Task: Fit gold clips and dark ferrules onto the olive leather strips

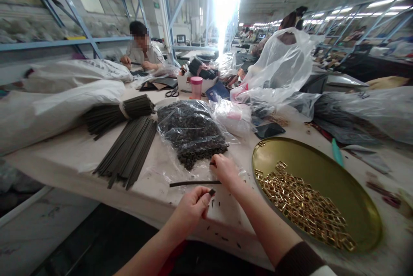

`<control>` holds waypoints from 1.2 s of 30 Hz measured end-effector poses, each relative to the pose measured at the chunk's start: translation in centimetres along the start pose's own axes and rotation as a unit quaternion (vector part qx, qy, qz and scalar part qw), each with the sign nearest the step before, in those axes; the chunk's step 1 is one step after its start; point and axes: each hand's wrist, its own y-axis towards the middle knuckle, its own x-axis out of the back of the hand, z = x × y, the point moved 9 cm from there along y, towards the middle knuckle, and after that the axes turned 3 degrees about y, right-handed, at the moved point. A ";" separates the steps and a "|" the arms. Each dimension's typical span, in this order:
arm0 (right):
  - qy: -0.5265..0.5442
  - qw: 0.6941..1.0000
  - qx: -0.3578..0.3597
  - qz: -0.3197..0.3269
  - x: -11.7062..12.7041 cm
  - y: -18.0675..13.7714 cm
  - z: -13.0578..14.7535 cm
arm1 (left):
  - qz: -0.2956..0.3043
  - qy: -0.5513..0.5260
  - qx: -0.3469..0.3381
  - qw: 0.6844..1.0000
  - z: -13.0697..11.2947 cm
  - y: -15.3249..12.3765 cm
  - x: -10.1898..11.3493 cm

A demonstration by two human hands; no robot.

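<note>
My left hand (192, 208) is closed near the table's front edge, pinching a small dark piece (212, 191) between thumb and fingers. My right hand (223, 168) reaches forward with fingers curled at the edge of a clear bag of small dark pieces (192, 132), touching them. One thin dark strip (194, 183) lies flat on the table between the two hands. A few dark bits are scattered on the table just below my left hand.
A round gold tray (325, 168) with several gold metal buckles (303, 205) sits at the right. Loose dark strips (129, 151) and a tied bundle (116, 115) lie at the left. Behind are white sacks (58, 104), plastic bags (280, 69), a pink cup (196, 87), scissors (172, 93) and a seated person (142, 50).
</note>
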 end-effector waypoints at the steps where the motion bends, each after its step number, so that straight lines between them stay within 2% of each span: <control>1: 0.020 1.000 0.002 0.000 0.1 -0.2 0.1 | -0.006 0.007 -0.003 1.000 0.0 0.0 0.4; 4: 0.090 0.996 -0.003 0.006 1.0 -1.5 0.4 | -0.031 0.027 -0.011 0.999 -0.1 0.2 1.6; 7: 0.183 0.982 -0.008 0.045 1.5 -3.8 0.9 | -0.049 0.042 -0.021 0.998 -0.3 0.6 2.4; 9: 0.315 0.946 -0.027 0.069 1.5 -5.7 1.2 | -0.054 0.052 -0.027 0.997 -0.4 1.0 2.3; 12: 0.450 0.888 -0.077 0.042 1.5 -7.9 0.9 | -0.044 0.069 -0.032 0.996 -0.6 1.4 1.6; 15: 0.459 0.884 -0.091 -0.003 1.4 -8.7 0.3 | -0.029 0.097 -0.027 0.994 -0.6 1.5 0.9; 20: 0.439 0.895 -0.076 0.030 -0.1 -8.7 0.5 | -0.022 0.094 -0.040 0.995 -1.0 1.2 0.3; 23: 0.444 0.893 -0.075 0.015 -0.1 -9.1 0.7 | -0.014 0.058 -0.050 0.997 -1.0 1.1 -0.2; 27: 0.372 0.927 0.009 -0.034 1.8 -10.0 2.4 | -0.018 0.045 -0.037 0.998 -0.2 1.0 -0.3; 29: 0.371 0.927 0.037 -0.040 2.5 -10.4 3.1 | -0.014 0.046 -0.035 0.998 -0.2 0.7 -0.2; 32: 0.435 0.899 -0.030 -0.025 2.0 -10.5 2.2 | 0.015 0.048 -0.046 0.998 -0.9 0.1 -0.5; 36: 0.550 0.820 -0.151 0.033 -0.7 -11.1 0.7 | 0.055 0.051 -0.064 0.995 -2.1 -1.0 -1.1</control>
